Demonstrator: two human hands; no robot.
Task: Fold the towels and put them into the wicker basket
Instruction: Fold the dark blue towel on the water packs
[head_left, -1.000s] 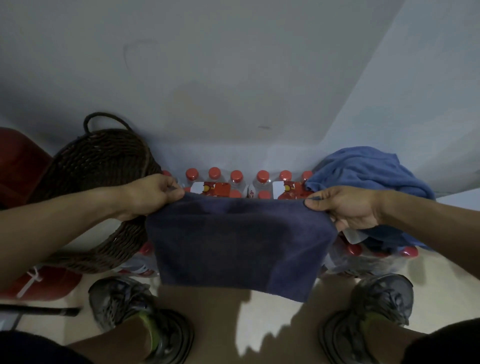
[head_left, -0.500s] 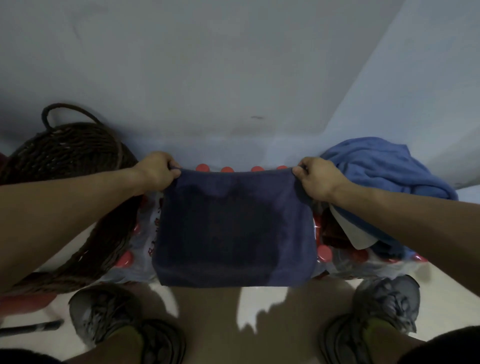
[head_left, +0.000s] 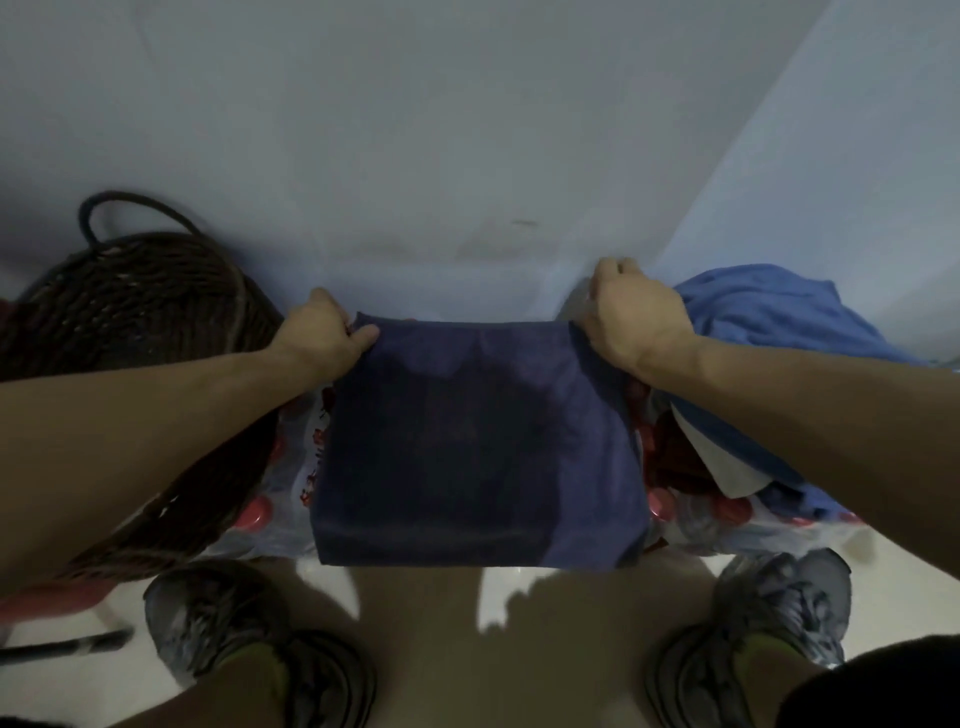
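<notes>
We see a dark navy towel (head_left: 478, 447) spread as a smooth rectangle over packs of red-capped bottles (head_left: 254, 512) by the wall, its near edge hanging toward the floor. The left hand (head_left: 324, 338) pinches its far left corner, fingers curled round the cloth; the right hand (head_left: 631, 319) grips the far right corner the same way. The dark wicker basket (head_left: 135, 312) stands to the left, partly hidden by the left forearm. A crumpled blue towel (head_left: 769, 322) lies heaped on the right, just beside the right hand. Grey shoes (head_left: 218, 618) stand below.
</notes>
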